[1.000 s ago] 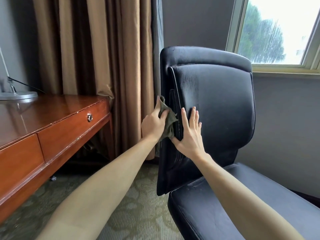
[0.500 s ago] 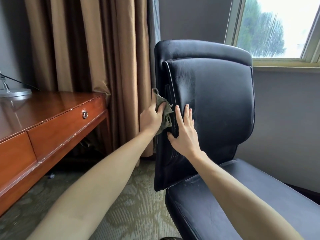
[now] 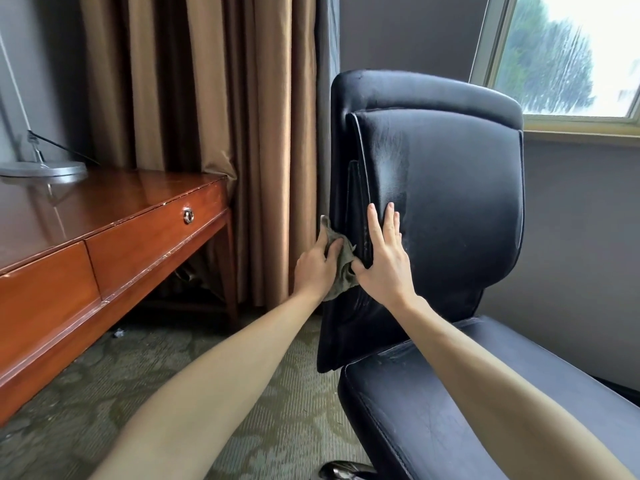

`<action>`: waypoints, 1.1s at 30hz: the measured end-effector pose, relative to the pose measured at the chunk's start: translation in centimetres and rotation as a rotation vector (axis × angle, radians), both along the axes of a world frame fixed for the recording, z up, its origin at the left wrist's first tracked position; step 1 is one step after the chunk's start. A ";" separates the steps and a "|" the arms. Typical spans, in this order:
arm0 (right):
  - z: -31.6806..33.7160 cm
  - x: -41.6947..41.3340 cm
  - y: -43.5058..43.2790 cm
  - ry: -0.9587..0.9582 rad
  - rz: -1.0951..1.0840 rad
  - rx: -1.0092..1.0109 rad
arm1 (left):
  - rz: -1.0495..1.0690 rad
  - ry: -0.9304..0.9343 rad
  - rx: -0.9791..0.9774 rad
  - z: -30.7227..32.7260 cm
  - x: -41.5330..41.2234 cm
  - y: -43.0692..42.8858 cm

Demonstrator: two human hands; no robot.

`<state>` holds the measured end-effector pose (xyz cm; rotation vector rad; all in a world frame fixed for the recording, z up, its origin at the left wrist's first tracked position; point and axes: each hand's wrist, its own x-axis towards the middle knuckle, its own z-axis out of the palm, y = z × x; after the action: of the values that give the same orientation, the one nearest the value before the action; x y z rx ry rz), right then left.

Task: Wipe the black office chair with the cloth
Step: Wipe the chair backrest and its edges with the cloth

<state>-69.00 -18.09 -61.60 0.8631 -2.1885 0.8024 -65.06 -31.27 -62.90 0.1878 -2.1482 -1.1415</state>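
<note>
Curtained corner: cloth (image 3: 341,268) against chair (image 3: 446,209).

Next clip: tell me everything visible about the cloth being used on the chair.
The cloth is a small, grey-green rag, soft and crumpled, with one corner sticking up above the fingers. The left hand bunches it and presses it against the side edge of the black office chair backrest, about mid-height. The right hand lies flat on the backrest front, its thumb touching the cloth. Much of it is hidden between the hands.
</note>
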 end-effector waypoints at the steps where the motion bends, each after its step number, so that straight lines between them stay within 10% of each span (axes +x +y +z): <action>1: 0.0 0.0 0.1 -0.002 0.002 0.004 | -0.002 0.025 0.014 0.8 0.1 0.3; 9: -0.1 0.4 0.2 0.004 0.014 -0.014 | 0.066 0.190 -0.031 7.6 -0.5 0.6; 33: 0.0 5.7 2.2 0.001 0.132 -0.021 | 0.089 0.170 -0.041 -4.5 7.0 2.9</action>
<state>-63.31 -15.85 -61.60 1.0050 -2.1357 0.8869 -58.03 -28.37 -67.40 0.1603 -1.9920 -1.0243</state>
